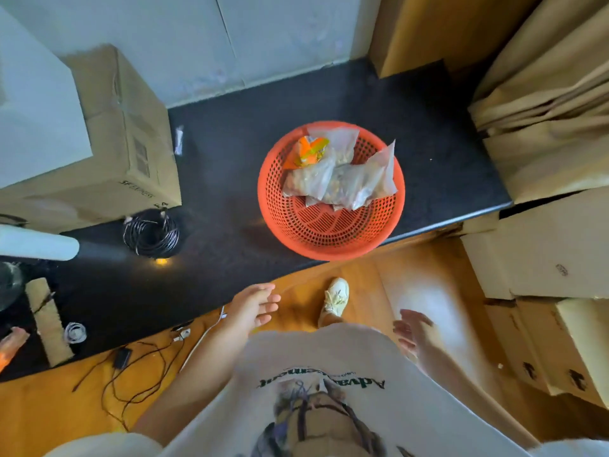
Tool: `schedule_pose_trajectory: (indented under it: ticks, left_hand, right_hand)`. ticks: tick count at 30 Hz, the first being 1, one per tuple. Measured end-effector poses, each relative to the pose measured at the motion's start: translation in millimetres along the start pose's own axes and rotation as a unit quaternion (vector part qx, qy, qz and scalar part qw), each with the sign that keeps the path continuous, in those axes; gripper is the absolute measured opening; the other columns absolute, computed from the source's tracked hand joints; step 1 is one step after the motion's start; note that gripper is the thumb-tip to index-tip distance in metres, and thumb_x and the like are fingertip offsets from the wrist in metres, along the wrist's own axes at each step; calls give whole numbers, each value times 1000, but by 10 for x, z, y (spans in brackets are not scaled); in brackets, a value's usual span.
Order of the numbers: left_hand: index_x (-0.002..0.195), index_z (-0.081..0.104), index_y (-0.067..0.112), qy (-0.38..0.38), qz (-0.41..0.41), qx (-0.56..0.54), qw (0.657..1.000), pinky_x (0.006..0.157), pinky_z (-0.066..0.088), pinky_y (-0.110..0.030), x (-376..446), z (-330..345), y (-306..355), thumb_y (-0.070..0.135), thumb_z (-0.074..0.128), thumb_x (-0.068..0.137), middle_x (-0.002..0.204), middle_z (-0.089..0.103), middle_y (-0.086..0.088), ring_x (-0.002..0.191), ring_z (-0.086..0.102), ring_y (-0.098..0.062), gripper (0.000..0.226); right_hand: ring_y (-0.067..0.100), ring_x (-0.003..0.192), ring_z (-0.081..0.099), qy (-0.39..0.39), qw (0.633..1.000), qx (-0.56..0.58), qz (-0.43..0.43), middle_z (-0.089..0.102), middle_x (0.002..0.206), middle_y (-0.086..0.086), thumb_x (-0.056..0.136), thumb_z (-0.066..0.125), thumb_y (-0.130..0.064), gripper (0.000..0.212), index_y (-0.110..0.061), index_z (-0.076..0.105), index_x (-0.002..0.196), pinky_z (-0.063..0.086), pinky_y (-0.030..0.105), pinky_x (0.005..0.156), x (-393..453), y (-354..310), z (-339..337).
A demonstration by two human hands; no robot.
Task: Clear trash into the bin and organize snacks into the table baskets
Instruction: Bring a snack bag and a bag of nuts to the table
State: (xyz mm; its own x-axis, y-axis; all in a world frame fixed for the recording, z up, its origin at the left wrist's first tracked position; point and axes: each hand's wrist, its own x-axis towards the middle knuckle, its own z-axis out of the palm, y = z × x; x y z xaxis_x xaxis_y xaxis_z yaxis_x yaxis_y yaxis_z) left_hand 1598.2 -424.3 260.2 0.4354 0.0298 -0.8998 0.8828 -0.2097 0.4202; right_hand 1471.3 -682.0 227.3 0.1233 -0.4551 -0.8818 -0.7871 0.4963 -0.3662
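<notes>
An orange mesh basket [329,232] sits on the black table [230,159], its near rim hanging over the table's front edge. Inside lie several clear snack bags [349,179] and an orange snack packet [308,151]. My left hand [255,306] hovers open over the table's front edge, below and left of the basket, holding nothing. My right hand [412,329] is blurred, open and empty, over the wooden floor to the basket's lower right. A small white wrapper [179,140] lies on the table beside the box at left.
A cardboard box [131,143] stands on the table's left; a coiled black cable [151,234] lies beside it. Stacked cardboard [543,127] crowds the right side. Loose cables [138,361] trail on the wooden floor. My shoe [334,296] is near the table.
</notes>
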Motion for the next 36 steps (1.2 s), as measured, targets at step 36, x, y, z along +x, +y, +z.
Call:
schedule_pose_trajectory:
  ticks: [36]
  left_hand:
    - [112,59,17,86,392,-76,913,83,51,-20,1467,540,1816,29,61,81,109,67,-2,101,65,-11,33]
  right_hand:
    - [25,109,59,-85,975,199,-48,62,112,9,79,71,-13,48,-9,53,124,46,47,99,764,-1566,2955]
